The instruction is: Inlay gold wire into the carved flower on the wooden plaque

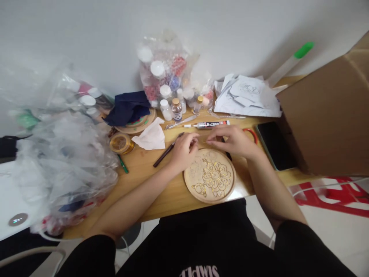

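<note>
A round wooden disc [210, 176] with a gold flower outline lies near the table's front edge. My left hand [185, 151] is over the disc's upper left rim, its fingers curled together; whatever they may hold is too small to make out. Just beyond the disc's top edge, my right hand [230, 141] has its thumb and index fingertips close together, pointing left; anything between them is too small to see. A dark pen [164, 154] lies left of my left hand. Behind both hands is a B-7000 glue tube [212, 124].
Plastic bags [66, 154] crowd the left side. Bottles [176, 108], a white cloth [150, 135], a gold wire spool [121, 143] and papers [248, 94] lie farther back. At the right are a phone [276, 146], orange-handled scissors [251, 134] and a cardboard box [328, 111].
</note>
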A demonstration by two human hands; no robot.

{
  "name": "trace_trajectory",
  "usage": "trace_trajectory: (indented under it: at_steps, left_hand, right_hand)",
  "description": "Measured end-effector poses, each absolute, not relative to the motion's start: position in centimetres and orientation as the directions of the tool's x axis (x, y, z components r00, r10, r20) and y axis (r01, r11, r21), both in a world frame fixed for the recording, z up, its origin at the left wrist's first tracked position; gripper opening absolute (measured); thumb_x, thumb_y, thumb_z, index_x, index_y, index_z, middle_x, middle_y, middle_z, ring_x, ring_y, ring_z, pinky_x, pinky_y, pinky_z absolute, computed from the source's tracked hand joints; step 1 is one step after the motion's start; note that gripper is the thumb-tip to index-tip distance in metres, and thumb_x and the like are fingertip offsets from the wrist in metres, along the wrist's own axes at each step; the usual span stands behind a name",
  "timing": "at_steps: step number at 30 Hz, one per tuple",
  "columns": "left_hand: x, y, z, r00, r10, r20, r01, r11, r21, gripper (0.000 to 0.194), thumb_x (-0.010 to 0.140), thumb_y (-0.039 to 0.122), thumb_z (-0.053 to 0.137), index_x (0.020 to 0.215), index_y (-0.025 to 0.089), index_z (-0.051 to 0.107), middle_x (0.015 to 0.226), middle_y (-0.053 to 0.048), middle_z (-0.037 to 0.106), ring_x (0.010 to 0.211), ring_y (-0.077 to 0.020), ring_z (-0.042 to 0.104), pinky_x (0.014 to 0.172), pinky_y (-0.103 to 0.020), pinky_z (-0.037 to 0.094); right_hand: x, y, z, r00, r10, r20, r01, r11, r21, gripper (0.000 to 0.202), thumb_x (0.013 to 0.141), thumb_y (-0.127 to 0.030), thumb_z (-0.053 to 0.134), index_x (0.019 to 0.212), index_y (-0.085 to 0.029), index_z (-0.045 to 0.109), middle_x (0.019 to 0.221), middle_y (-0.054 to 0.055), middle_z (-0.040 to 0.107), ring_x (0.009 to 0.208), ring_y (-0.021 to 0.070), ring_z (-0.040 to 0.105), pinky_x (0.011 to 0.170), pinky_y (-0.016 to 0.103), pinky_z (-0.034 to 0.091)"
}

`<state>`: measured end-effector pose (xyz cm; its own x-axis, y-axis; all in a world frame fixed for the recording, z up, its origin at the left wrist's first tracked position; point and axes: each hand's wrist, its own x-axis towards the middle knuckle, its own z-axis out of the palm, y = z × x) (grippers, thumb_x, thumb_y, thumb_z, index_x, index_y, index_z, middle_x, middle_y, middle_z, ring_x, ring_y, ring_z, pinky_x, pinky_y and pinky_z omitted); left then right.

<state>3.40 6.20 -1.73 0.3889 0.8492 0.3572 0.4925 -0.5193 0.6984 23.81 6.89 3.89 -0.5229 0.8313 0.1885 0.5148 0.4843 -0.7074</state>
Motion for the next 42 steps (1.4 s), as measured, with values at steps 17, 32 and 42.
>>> trace_trajectory:
  at_steps: [17, 32, 42]
  left_hand:
    - [0.6, 4.4, -0.4, 0.714, 0.586, 0.383, 0.436, -0.800, 0.411, 0.024, 0.094, 0.011, 0.047, 0.111, 0.013, 0.063, 0.108, -0.010, 0.066, 0.100, -0.0230, 0.059, 0.088, -0.042, 0.050]
    - [0.3, 4.5, -0.7, 0.740, 0.550, 0.386, 0.431, -0.829, 0.356, 0.032, 0.093, 0.009, 0.045, 0.118, 0.011, 0.065, 0.109, -0.012, 0.065, 0.101, -0.0240, 0.056, 0.087, -0.041, 0.051]
    - [0.3, 4.4, -0.4, 0.728, 0.571, 0.379, 0.447, -0.815, 0.370, 0.031, 0.096, 0.011, 0.042, 0.115, 0.015, 0.066, 0.106, -0.010, 0.066, 0.097, -0.0222, 0.057, 0.083, -0.040, 0.051]
  right_hand:
    - [23.6, 0.9, 0.4, -0.485, 0.791, 0.373, 0.569, 0.609, -0.552, 0.012, 0.094, -0.019, 0.055, 0.088, -0.016, 0.065, 0.085, 0.006, 0.064, 0.079, 0.0166, 0.057, 0.071, 0.030, 0.047]
    - [23.5, 1.4, -0.1, -0.488, 0.795, 0.360, 0.606, 0.605, -0.516, 0.012, 0.094, -0.020, 0.056, 0.090, -0.014, 0.066, 0.085, 0.008, 0.058, 0.080, 0.0180, 0.054, 0.069, 0.031, 0.046]
    - [23.4, 1.4, 0.6, -0.512, 0.807, 0.295, 0.664, 0.590, -0.461, 0.017, 0.095, -0.022, 0.052, 0.088, -0.016, 0.065, 0.083, 0.007, 0.058, 0.077, 0.0183, 0.052, 0.068, 0.031, 0.044]
